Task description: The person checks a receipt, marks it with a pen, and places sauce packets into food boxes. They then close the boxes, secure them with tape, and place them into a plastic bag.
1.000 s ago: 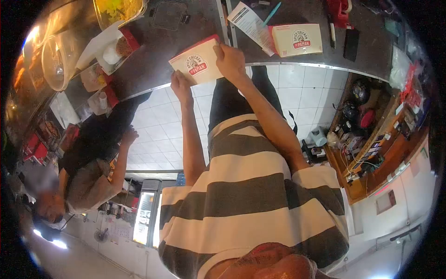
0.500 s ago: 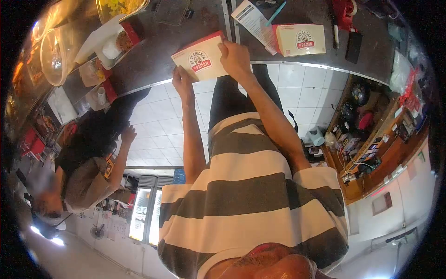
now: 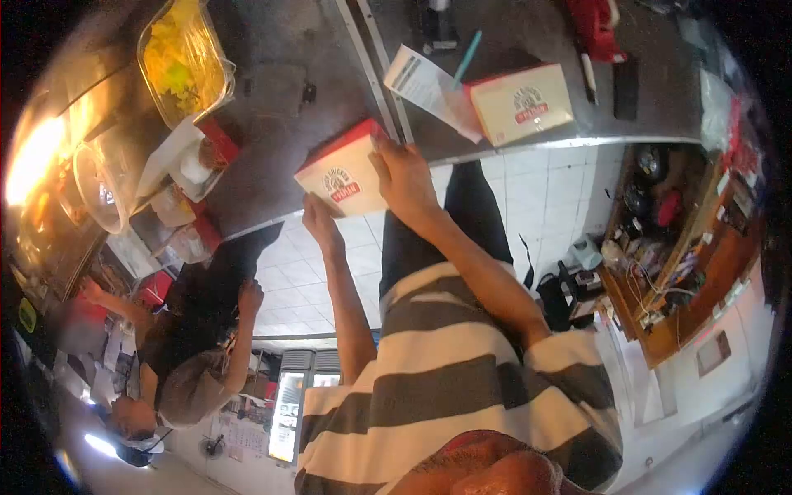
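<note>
A closed cream and red paper food box [image 3: 337, 180] printed "Spicy Chicken Paman" is held between my two hands at the counter's front edge. My left hand [image 3: 323, 224] is closed on its lower left corner. My right hand [image 3: 406, 183] grips its right side, with the thumb side over the top. To the right, a second box of the same print [image 3: 523, 106] stands on the dark counter [image 3: 462, 148]. Beside that box lies a printed paper slip [image 3: 431, 95] with a teal pen [image 3: 469, 58] near it.
Several open boxes with food [image 3: 198, 165] line the counter at left, below a clear tub of yellow-green food [image 3: 183, 62]. A co-worker [image 3: 198, 388] stands at left, one arm stretched to the counter. At right are a black marker-like item [image 3: 589, 78] and a cluttered wooden shelf [image 3: 660, 305].
The view has shifted, so the counter's things sit differently in it. Both hands still hold the box, now tilted more. The co-worker's arm now reaches out over the left counter.
</note>
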A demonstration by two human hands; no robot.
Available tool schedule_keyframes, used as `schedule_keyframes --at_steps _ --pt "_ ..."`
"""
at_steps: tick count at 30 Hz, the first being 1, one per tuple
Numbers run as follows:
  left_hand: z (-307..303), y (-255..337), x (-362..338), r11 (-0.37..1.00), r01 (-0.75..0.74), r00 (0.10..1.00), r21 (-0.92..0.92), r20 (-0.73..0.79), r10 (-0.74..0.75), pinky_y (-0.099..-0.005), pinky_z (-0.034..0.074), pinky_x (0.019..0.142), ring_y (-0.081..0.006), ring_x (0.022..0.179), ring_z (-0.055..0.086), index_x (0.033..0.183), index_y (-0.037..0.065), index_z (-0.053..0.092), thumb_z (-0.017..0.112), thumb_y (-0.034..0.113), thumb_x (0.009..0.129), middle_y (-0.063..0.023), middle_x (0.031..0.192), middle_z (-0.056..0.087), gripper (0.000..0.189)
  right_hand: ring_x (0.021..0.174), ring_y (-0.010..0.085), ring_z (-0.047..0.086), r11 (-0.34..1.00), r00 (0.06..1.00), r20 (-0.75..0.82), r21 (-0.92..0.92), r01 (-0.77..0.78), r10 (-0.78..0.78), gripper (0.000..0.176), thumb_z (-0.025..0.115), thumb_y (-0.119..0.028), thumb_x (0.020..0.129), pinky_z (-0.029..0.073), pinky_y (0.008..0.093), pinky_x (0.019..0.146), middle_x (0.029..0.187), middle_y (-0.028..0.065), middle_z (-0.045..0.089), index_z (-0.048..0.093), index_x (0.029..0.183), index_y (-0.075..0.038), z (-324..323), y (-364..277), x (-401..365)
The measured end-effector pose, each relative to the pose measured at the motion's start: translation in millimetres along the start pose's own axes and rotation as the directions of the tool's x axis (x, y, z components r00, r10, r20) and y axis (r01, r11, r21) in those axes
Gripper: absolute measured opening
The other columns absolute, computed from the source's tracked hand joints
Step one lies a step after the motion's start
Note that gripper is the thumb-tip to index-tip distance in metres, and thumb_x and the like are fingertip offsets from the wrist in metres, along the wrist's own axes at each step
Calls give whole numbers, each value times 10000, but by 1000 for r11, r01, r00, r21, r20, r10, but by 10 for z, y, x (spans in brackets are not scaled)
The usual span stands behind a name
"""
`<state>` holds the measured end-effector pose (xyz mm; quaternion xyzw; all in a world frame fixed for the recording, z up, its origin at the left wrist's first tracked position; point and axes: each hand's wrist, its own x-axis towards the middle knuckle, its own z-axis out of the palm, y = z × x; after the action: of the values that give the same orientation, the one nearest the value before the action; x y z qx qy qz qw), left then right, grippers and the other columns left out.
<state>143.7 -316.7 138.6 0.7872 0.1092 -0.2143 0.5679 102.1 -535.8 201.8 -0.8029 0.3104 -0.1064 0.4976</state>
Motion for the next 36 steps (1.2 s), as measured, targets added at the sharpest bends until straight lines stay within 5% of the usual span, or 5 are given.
schedule_keyframes --at_steps 14,17,23,28,36 --pt "226 276 -53 999 -19 998 48 -60 22 -245 418 706 -80 813 484 1034 -24 625 489 294 1071 8 889 566 348 936 416 634 951 995 82 -307 -26 53 443 609 -192 965 511 463 864 945 220 702 533 1346 21 113 381 75" --pt "463 393 78 607 -463 749 646 -82 658 -431 409 1040 -355 1276 495 1391 -42 479 462 182 1046 -229 1459 450 411 1303 466 470 951 984 124 -269 154 -124 630 568 -204 986 443 467 1067 1431 294 473 307 1501 50 -25 156 197" --pt "307 338 202 319 -489 824 811 310 475 -585 91 1204 -428 1514 143 1556 18 284 402 301 1022 -225 1629 214 616 1485 467 187 957 887 412 -103 271 -206 680 509 -160 1001 239 447 1211 1610 308 114 170 1537 87 -96 261 225" --pt "-29 686 297 284 -766 642 577 667 378 -613 147 1197 -380 1521 161 1584 40 167 669 626 810 -192 1652 150 1093 1511 400 184 756 602 716 -159 635 -354 934 815 -358 710 225 534 1206 1638 214 169 406 1529 -170 -464 -56 641" --pt "-90 621 466 309 -806 591 504 703 396 -507 273 1202 -435 1462 283 1564 35 238 792 509 739 -197 1618 249 1101 1462 400 285 700 406 849 -62 712 -338 809 827 -178 622 344 441 1173 1589 203 306 595 1395 -228 -450 34 932"
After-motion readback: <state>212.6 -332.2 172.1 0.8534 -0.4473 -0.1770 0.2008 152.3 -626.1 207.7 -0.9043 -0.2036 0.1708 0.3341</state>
